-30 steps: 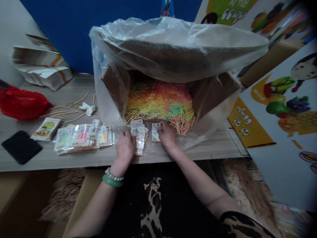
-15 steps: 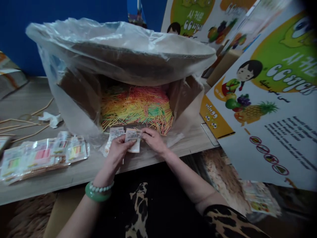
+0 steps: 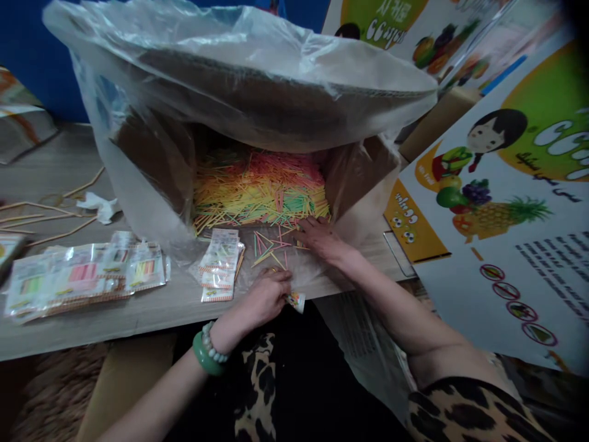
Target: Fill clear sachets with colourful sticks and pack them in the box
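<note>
Your left hand (image 3: 267,298) closes around a small packet (image 3: 296,301) at the desk's (image 3: 138,313) front edge, mostly hidden. Your right hand (image 3: 322,238) lies open, fingers spread on loose coloured sticks (image 3: 271,245) pointing every way.

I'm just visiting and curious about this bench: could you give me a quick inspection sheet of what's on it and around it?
Surface: pale wood-grain table, mostly covered.
Job's things: cardboard box on its side in a clear plastic bag, full of coloured sticks; a few loose sticks spilled in front; small empty packets stacked beside them.
Clutter: filled packets in a row at left, long thin sticks, crumpled white scrap.
Hands: left hand grips a small packet at the table edge; right hand rests on the sticks at the box mouth.
Cables: nothing seen.
Surroundings: printed fruit posters at right, blue wall behind.
</note>
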Demonstrator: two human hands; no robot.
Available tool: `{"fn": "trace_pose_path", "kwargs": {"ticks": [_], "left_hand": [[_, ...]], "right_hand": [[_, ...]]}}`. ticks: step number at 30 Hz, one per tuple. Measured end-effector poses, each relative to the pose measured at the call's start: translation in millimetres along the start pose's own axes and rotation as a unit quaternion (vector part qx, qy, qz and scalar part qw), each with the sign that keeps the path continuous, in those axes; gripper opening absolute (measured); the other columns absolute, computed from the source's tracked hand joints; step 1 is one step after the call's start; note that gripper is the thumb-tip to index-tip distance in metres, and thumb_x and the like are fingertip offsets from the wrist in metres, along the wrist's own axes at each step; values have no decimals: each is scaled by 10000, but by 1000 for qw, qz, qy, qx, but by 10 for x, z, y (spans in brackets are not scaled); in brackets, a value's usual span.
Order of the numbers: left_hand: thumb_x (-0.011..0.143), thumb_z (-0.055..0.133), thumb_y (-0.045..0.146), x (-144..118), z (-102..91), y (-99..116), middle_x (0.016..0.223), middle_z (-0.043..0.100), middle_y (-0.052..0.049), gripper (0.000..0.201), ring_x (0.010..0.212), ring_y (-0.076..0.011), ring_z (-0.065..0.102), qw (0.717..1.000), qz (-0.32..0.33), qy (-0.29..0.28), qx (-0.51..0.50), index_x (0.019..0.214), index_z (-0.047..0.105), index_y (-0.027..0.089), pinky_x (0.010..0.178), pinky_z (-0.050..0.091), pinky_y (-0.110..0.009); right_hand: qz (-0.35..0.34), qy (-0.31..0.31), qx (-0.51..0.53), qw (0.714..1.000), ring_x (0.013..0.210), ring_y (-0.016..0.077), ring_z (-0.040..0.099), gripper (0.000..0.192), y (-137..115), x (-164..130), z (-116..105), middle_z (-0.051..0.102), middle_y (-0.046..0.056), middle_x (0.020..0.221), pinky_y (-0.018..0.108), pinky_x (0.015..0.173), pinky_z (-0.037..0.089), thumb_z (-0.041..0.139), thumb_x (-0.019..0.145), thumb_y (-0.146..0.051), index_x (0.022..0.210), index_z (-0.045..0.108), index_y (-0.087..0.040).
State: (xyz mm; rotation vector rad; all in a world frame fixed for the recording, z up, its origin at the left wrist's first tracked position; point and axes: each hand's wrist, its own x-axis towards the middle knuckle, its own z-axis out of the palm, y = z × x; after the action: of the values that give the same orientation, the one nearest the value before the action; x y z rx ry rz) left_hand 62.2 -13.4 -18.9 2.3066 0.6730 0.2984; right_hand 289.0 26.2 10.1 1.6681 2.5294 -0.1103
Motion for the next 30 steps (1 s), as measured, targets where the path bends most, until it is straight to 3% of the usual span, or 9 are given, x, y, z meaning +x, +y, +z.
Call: {"fn": "trace_pose_path", "kwargs": {"ticks": [4,7,10,13,17,20,26,30], "left_hand": [[706,589,0,-9,2,-80,1261,686,-112,188,1157,-283,613,999,-10,-9,-30,653,654,168,1024,456,-477],[740,564,-3,-122,-48,-126,1241,695,-106,208,1166,-249,619,998,-17,15,-65,715,665,178,1000,491,-429],[788,547,23,-272,-59,-154,1254,681,-125,204,1194,-257,610,997,-27,66,-41,794,673,184,1012,494,-441],[789,545,20,-377,-39,-188,1296,649,-159,196,1218,-286,596,995,-30,92,-3,796,673,169,1035,482,-474],[733,551,-15,-399,-8,-246,1293,652,-147,222,1236,-290,582,997,-16,81,-3,754,674,170,1039,473,-487],[710,565,-8,-383,4,-301,1259,676,-124,214,1213,-278,597,994,-23,91,-49,704,670,179,1039,460,-500],[682,582,-1,-386,10,-360,1196,710,-125,205,1185,-264,615,985,-34,106,-128,693,688,174,1005,465,-466],[685,592,14,-387,12,-341,1120,734,-94,196,1071,-247,648,985,-36,113,-122,667,686,185,953,481,-442]], "right_hand": [[-36,-10,-26,999,1296,272,405,303,74,79,35,505,98,1428,455,1089,271,415,962,-129,1165,634,-182],[-28,24,-15,999,1325,268,385,337,27,94,0,529,117,1399,465,1128,226,379,973,-126,1220,607,-154],[28,44,-8,999,1244,284,464,342,-171,139,-55,614,162,1250,458,1097,269,353,977,-134,1198,614,-115],[51,10,6,999,1103,282,550,336,-481,233,-39,666,153,1107,434,1001,362,345,970,-139,1168,617,-124],[69,-10,43,997,1207,277,513,391,-772,327,31,581,139,1325,412,995,385,338,958,-135,1279,559,-172],[97,-28,54,993,1234,308,493,400,-794,330,1,534,164,1377,446,1005,380,399,947,-186,1320,543,-174],[52,-50,54,996,1301,329,436,584,-789,375,-109,498,175,1419,454,1064,339,555,889,-323,1433,433,-150],[53,-74,40,995,1142,309,567,395,-831,532,-104,628,185,1233,412,975,410,462,941,-257,1295,573,-121]]}}
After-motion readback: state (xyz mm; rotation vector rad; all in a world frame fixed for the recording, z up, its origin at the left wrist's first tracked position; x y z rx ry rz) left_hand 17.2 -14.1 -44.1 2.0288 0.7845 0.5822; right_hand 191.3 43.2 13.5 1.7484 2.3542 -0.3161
